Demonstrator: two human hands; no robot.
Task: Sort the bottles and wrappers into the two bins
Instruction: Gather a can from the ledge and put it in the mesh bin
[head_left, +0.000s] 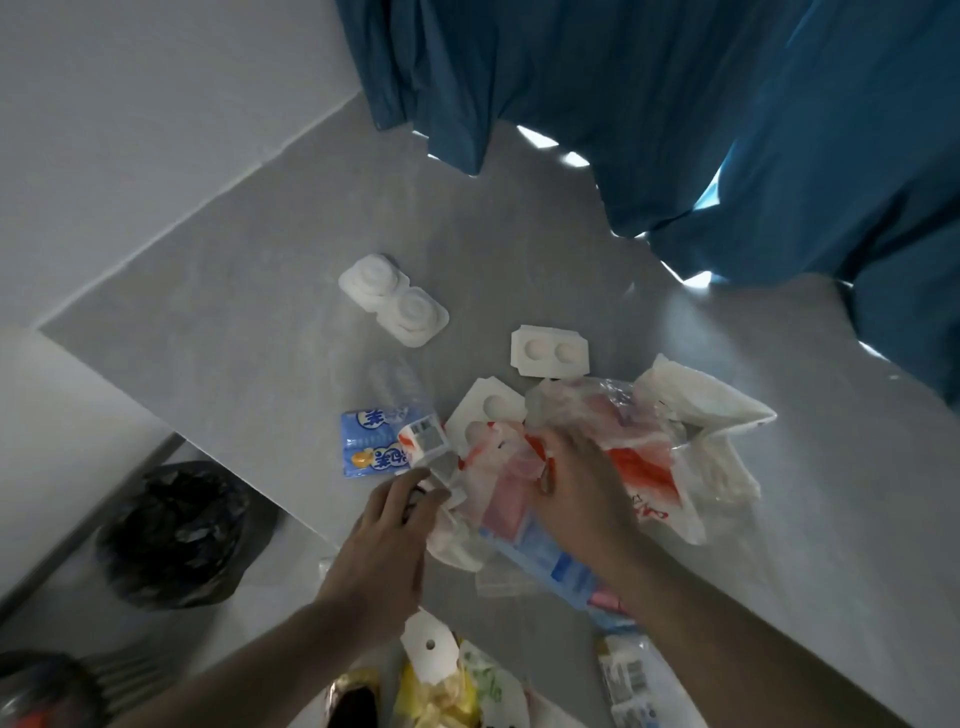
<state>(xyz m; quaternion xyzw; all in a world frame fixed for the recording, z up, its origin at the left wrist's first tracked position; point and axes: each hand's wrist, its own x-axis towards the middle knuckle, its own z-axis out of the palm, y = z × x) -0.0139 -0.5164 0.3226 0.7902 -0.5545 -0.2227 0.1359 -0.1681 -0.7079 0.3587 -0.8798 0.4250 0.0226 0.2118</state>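
Both hands work in the lower centre of the frame, on a grey table (260, 291). The left hand (387, 540) has fingers curled on the edge of a white wrapper (457, 545); the grip looks closed on it, though blurred. The right hand (576, 488) presses palm-down w/ fingers bent into a clear plastic bag w/ red print (644, 467); cannot tell if it grips. A clear bottle w/ blue label (379, 441) lies just left of the hands. White moulded trays (395, 296) sit further up, centre. A bin w/ black liner (176, 535) stands at lower left, below the table edge.
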